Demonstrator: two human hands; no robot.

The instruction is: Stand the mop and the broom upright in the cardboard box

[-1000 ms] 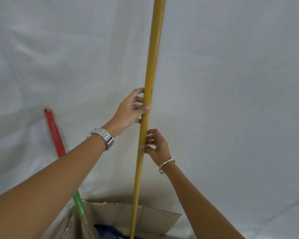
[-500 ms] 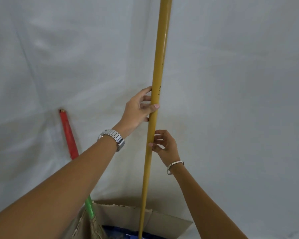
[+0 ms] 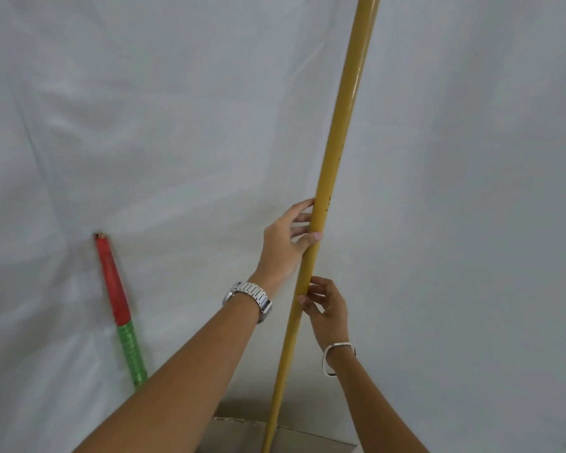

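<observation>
In the head view, both hands held the yellow mop handle (image 3: 335,152): left hand (image 3: 285,238) loosely curled above, right hand (image 3: 325,305) pinching below. Since a second earlier the view had tilted upward, leaving only the back edge of the cardboard box (image 3: 311,436) visible. The pole still ran down into it beside the leaning broom handle (image 3: 116,299) (both seemingly standing inside).

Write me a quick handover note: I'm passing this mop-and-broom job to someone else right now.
Left hand: wrapped loosely around the yellow pole, thumb in front.
Right hand: fingertips on the same pole, just below the left.
Yellow pole: near upright, its lower end dropping behind the near edge of the cardboard box; the bottom is out of view.
Red and green handle: leaning against the white backdrop on the left, untouched; its lower end is hidden behind the left arm.
Done: one handle appears parked.
Left: settle the yellow pole, check it stays up, let go.
</observation>
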